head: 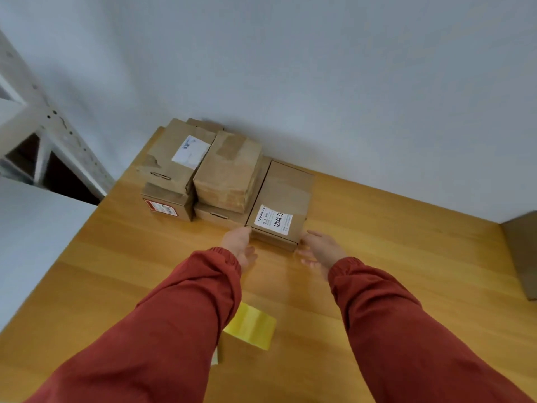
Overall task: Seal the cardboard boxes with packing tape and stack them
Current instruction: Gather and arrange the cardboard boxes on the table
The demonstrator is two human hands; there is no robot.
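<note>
Stacked boxes (226,173) sit on table (377,242), by wall (348,97).

We see through one wide-angle camera worn on the head, looking forward and steeply down at a wooden table (377,257). The wall (319,68) fills 12 o'clock, the boxes (226,175) sit near centre, close by, and both sleeves (180,315) enter from 6 o'clock. A shelf rack (43,126) edges in at 10 o'clock.
</note>
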